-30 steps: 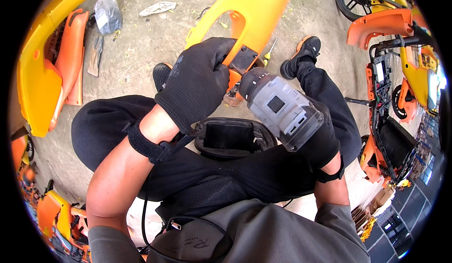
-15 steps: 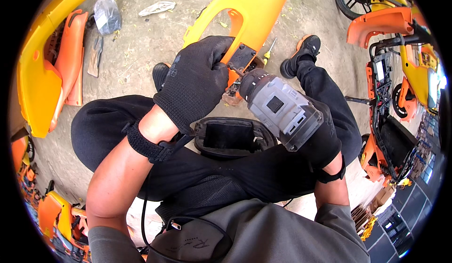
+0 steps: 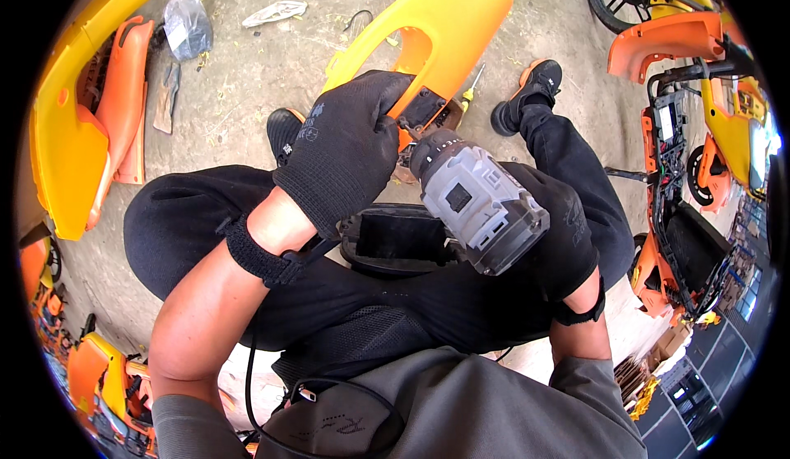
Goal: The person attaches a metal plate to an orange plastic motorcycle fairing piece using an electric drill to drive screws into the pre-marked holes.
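Observation:
My left hand, in a black knit glove, is closed on the near end of a yellow-orange plastic body panel. A dark plate with screws sits on the panel beside my fingers. My right hand, also gloved, grips a grey cordless drill. The drill's nose points up-left at the plate's near edge, close to my left thumb; whether the bit touches a screw is hidden. A black open plastic housing lies between my legs, partly covered by the drill.
Beyond the panel, a screwdriver lies by my shoe. Large yellow and orange panels stand at the left, near a plastic bag and a glove-like item. A partly dismantled scooter stands at the right.
The drill has shifted slightly left and its rear end has swung left. The panel has tipped a little to the right, with my left hand still on it.

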Available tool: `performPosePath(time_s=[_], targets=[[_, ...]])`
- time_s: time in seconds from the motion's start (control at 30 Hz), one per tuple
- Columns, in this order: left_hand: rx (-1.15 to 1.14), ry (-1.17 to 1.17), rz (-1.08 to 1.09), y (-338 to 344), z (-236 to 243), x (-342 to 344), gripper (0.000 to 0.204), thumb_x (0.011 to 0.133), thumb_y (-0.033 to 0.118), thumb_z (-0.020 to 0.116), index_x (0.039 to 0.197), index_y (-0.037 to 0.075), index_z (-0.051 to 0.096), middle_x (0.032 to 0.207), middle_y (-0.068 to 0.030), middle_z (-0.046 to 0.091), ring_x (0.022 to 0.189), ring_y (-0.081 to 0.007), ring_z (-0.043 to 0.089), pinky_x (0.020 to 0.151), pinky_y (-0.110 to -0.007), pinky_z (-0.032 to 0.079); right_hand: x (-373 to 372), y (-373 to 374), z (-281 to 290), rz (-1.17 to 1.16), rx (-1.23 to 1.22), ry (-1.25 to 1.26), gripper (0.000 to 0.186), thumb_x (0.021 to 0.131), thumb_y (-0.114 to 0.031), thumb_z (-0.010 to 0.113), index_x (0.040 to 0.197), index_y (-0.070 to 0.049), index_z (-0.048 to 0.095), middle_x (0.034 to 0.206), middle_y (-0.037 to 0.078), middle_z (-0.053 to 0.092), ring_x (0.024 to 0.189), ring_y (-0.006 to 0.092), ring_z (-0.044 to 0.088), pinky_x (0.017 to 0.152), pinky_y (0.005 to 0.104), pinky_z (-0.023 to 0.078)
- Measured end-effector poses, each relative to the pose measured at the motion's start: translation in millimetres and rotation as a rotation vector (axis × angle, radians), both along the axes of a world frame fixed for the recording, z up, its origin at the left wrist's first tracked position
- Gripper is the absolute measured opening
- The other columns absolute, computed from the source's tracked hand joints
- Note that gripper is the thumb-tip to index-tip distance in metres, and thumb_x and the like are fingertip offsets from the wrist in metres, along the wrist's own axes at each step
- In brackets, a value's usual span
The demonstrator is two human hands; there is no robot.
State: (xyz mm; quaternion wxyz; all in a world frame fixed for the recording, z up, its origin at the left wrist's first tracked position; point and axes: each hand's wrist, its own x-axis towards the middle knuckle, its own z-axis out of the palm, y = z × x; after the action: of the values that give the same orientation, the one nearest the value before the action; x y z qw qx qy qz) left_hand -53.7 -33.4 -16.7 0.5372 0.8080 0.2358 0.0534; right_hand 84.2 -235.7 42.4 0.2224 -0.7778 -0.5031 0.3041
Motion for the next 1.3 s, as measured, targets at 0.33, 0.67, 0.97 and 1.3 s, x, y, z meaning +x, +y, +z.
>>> performPosePath(time_s=[0.33,0.67,0.97,1.3], targets=[[-0.121,-0.039,-0.042,4.9,2.2,0.1,0.044,0.081,0.000,0.047,0.121,-0.006,0.064,0.110,-0.0220,0.070,0.097,-0.0293,0.069,0.093,-0.035,0.051,-3.3,0.5,-2.3,-0.018,-0.031,0.010,0.042,0.071,-0.015,0.078,0.110,-0.007,0.065,0.094,0.017,0.069,0.088,0.0367,0.069,0.076,0.0412,0.055],[-0.138,-0.079,-0.030,5.0,0.2,0.0,0.043,0.080,0.001,0.048,0.120,-0.006,0.065,0.109,-0.0233,0.070,0.094,-0.0316,0.069,0.091,-0.035,0.052,-2.3,-1.7,-3.2,0.009,-0.051,-0.015,0.040,0.073,-0.016,0.077,0.109,-0.007,0.063,0.093,0.017,0.068,0.087,0.0375,0.069,0.075,0.0422,0.055],[-0.160,-0.087,-0.017,4.5,-1.8,0.3,0.046,0.078,0.002,0.048,0.120,-0.006,0.065,0.109,-0.0231,0.070,0.095,-0.0307,0.069,0.092,-0.035,0.052,-2.9,-0.7,-1.7,-0.007,-0.023,0.000,0.043,0.073,-0.016,0.077,0.113,-0.007,0.063,0.093,0.017,0.068,0.087,0.0366,0.069,0.075,0.0425,0.055],[-0.171,-0.097,-0.020,5.1,-1.6,0.4,0.046,0.077,0.003,0.048,0.119,-0.007,0.065,0.111,-0.0226,0.070,0.095,-0.0300,0.069,0.092,-0.034,0.052,-4.3,-1.6,-3.5,-0.011,-0.048,-0.019,0.041,0.073,-0.017,0.077,0.110,-0.008,0.063,0.092,0.017,0.068,0.086,0.0379,0.068,0.073,0.0426,0.055]])
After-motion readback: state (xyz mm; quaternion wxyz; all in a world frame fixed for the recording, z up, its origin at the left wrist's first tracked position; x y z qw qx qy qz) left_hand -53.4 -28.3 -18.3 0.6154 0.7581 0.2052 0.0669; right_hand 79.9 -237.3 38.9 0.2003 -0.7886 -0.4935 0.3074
